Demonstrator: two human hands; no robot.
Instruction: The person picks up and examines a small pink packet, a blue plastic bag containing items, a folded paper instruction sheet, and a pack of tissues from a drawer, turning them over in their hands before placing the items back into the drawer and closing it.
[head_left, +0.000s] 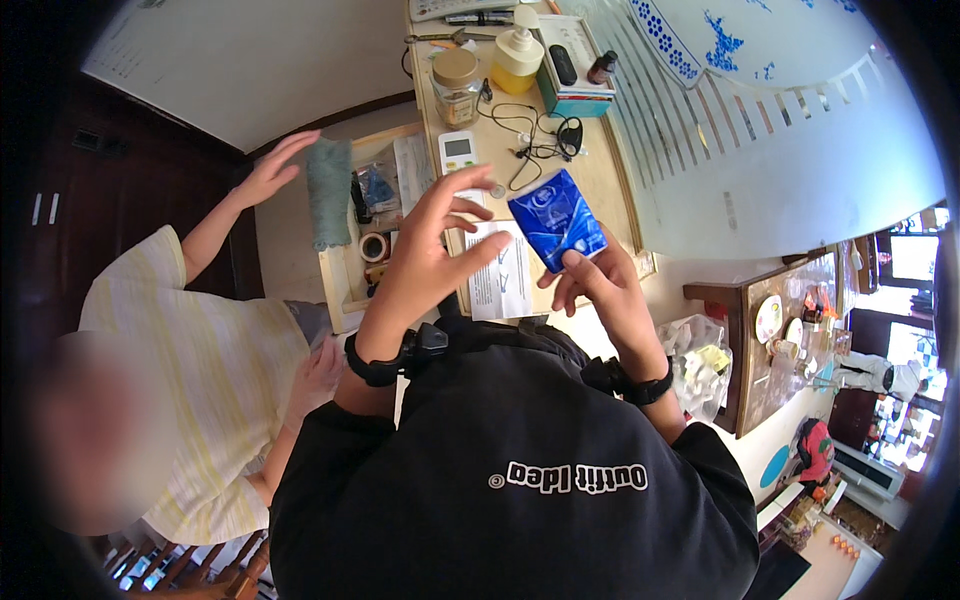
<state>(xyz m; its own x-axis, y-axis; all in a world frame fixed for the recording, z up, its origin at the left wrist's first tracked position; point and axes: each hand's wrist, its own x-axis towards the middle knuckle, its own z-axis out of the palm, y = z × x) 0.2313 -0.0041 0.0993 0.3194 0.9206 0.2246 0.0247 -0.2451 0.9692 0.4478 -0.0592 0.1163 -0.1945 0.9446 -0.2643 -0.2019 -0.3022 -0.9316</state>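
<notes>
A blue plastic-wrapped tissue packet (556, 219) is pinched at its lower right corner between the thumb and fingers of my right hand (606, 281). My left hand (442, 232) hovers just to its left, fingers apart, with nothing in it. Under and between the hands lies a printed paper sheet (499, 289) on the pale wooden cabinet top (615, 187). A white remote control (457, 150) with a small display rests beyond my left fingers, partly hidden by them. Black wired earphones (536, 135) lie tangled above the packet.
An open drawer (327, 281) at left holds a tape roll (373, 247) and bagged items; a grey-green cloth (330, 195) hangs over its edge. Farther back stand a lidded jar (456, 90), a pump bottle (517, 56) and a box (576, 97). Another person (202, 322) is at left.
</notes>
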